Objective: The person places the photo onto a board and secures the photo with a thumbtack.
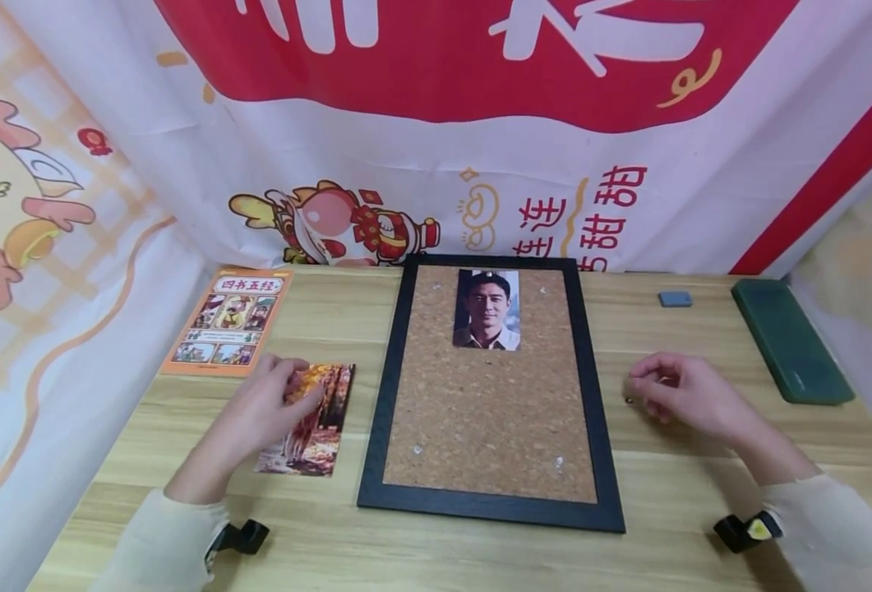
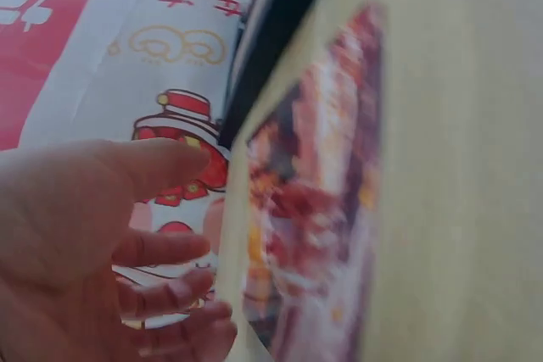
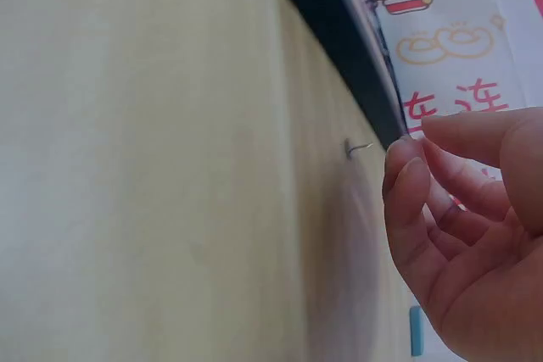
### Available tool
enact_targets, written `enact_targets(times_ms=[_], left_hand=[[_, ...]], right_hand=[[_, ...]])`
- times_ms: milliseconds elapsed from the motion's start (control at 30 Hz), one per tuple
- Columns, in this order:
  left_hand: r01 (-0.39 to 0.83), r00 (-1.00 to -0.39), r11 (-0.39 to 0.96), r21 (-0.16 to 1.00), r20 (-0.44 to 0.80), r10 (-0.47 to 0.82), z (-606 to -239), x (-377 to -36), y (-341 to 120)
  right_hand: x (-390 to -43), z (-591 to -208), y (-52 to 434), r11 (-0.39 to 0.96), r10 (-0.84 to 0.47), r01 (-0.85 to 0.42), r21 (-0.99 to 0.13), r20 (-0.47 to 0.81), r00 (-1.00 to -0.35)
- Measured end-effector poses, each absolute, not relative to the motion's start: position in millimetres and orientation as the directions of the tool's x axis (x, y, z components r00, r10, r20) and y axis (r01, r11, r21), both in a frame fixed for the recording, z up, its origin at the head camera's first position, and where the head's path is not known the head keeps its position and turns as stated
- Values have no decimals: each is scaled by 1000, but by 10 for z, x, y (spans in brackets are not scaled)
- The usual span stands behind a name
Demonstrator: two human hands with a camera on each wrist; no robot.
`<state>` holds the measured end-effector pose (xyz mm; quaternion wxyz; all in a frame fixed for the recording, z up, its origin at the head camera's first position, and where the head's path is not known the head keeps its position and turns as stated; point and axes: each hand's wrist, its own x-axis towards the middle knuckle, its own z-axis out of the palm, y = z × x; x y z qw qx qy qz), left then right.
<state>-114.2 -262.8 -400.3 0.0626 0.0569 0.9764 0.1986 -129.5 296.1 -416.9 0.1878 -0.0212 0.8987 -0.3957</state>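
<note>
A black-framed cork board [image 1: 597, 386] lies flat in the middle of the wooden table, with a portrait photo [image 1: 487, 310] fixed near its top edge. Left of the board lies an autumn-coloured photo card [image 1: 316, 427], also blurred in the left wrist view [image 2: 314, 235]. My left hand [image 1: 276, 403] sits over the card's upper left corner, fingers loosely bent [image 2: 161, 252], gripping nothing. My right hand [image 1: 675, 393] rests right of the board with fingers loosely curled. A small metal pin [image 3: 357, 147] lies on the table just beyond its fingertips [image 3: 401, 158], untouched.
An orange illustrated booklet [image 1: 228, 321] lies at the back left. A small grey block [image 1: 675, 298] and a dark green case [image 1: 791, 339] lie at the back right. A printed cloth backdrop [image 1: 436, 123] closes off the rear and both sides.
</note>
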Motion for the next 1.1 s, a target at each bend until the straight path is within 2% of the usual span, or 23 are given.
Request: enact_targets(times_ms=[267, 533, 733, 900, 1100], left_hand=[[16, -985, 966, 257, -161, 59, -4084, -1017, -2722], [13, -980, 966, 258, -190, 64, -4146, -1010, -2754], [-10, -985, 917, 400, -163, 60, -4172, -1018, -2824], [38, -985, 842, 538, -122, 123, -4181, -1029, -2905], [16, -978, 665, 746, -128, 167, -4149, -1022, -2951]], right_hand=[[-1182, -4286, 3000, 718, -172, 139, -682, -367, -914], [-1193, -4335, 2925, 734, -138, 144, -663, -353, -925], [-1211, -4353, 2889, 740, -116, 166, -651, -366, -923], [-1217, -4365, 2886, 745, -103, 176, -644, -372, -923], [-1205, -4363, 2876, 753, -97, 175, -634, -370, -924]])
